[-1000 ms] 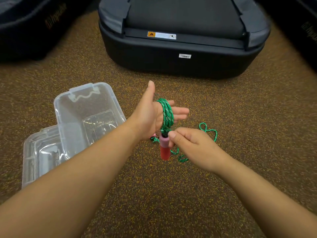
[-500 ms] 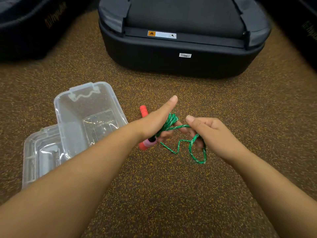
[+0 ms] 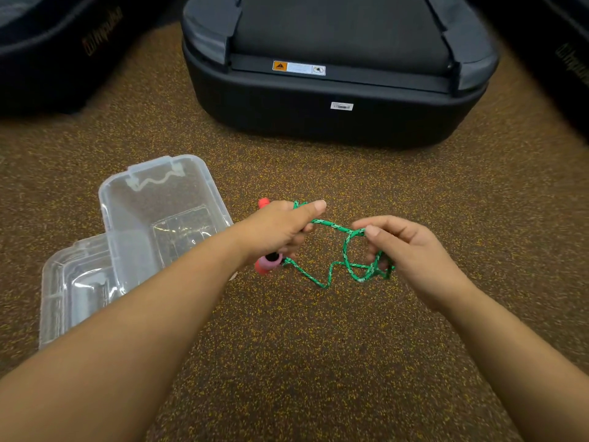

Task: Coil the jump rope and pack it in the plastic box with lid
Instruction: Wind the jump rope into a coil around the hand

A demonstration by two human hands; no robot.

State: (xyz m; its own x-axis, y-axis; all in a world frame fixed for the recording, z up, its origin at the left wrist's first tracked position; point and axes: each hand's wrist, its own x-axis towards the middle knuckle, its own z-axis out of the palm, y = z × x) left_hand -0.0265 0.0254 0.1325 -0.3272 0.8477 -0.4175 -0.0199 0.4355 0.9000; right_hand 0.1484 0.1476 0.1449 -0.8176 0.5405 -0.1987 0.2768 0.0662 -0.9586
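The left hand (image 3: 280, 228) grips the handles and coil beside the open box (image 3: 159, 215), while the right hand (image 3: 398, 247) pinches the loose rope (image 3: 334, 266) stretched rightward between them.

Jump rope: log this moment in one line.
left hand grips handles | right hand pinches jump rope | box open | lid off

Jump rope (image 3: 338, 250): one, green, held between both hands. Handles: two, red-pink, both at the left hand (image 3: 280, 231). Clear plastic box (image 3: 127, 218): one, left of the left hand. Clear lid (image 3: 60, 291): one, beside the box. Hands: two, the right hand (image 3: 404, 250) included.
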